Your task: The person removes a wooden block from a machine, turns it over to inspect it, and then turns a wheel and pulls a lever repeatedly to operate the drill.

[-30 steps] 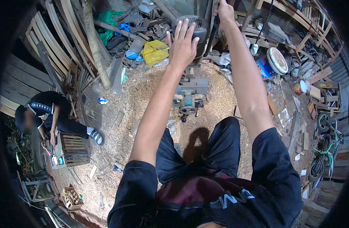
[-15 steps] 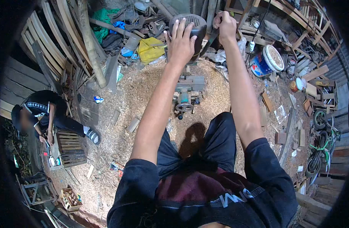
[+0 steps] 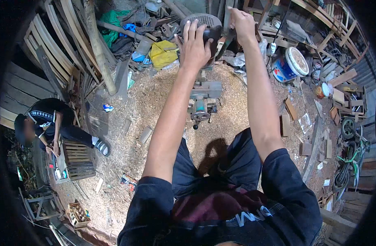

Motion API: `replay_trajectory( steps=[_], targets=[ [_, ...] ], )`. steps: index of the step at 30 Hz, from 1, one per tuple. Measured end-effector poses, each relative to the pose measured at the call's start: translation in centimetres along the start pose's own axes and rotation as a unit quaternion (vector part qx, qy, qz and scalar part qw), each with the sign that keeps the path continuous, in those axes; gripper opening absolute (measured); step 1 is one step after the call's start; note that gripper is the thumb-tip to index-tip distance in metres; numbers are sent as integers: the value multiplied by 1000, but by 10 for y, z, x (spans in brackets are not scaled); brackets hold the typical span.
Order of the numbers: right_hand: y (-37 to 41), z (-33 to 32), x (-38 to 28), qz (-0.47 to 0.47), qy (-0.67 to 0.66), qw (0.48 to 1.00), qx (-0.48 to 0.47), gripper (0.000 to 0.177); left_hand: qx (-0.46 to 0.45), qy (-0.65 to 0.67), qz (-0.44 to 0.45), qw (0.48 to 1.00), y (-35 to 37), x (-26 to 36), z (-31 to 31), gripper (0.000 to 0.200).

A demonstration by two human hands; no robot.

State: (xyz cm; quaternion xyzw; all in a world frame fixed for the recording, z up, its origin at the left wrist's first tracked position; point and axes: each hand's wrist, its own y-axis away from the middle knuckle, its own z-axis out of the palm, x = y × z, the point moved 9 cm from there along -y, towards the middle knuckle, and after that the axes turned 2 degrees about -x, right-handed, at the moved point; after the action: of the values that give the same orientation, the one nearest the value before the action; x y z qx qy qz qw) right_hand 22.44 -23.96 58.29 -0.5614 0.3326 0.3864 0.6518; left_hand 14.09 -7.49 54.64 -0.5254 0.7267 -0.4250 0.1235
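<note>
Housing point(image 3: 208, 19), dark with a perforated top, sits at the upper end of the machine, beyond the vise point(image 3: 207, 89) and handwheel point(image 3: 201, 117) as I see it. Left hand point(image 3: 195, 47) lies against the housing, fingers spread wide, contact unchanged from both earlier frames. Right hand point(image 3: 242, 25) is beside the housing, near a dark strip point(image 3: 224, 44); one second ago it was higher, at the strip's upper end. Half a second ago its fingers were curled in; now one finger points outward. Whether the remaining fingers grip anything, I cannot tell.
</note>
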Motion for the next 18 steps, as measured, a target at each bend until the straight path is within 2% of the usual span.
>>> replay_trajectory(
  steps=[11,14,18],
  targets=[
    [25,-6,-5,-84,1,996,31,32,43,24,33,998,5,-1,5,49],
    [28,-5,-1,-84,-43,996,-5,30,55,40,38,997,5,-7,10,49],
    [39,-3,-11,-122,-23,992,-2,29,61,31,40,997,3,-8,12,49]
  ],
)
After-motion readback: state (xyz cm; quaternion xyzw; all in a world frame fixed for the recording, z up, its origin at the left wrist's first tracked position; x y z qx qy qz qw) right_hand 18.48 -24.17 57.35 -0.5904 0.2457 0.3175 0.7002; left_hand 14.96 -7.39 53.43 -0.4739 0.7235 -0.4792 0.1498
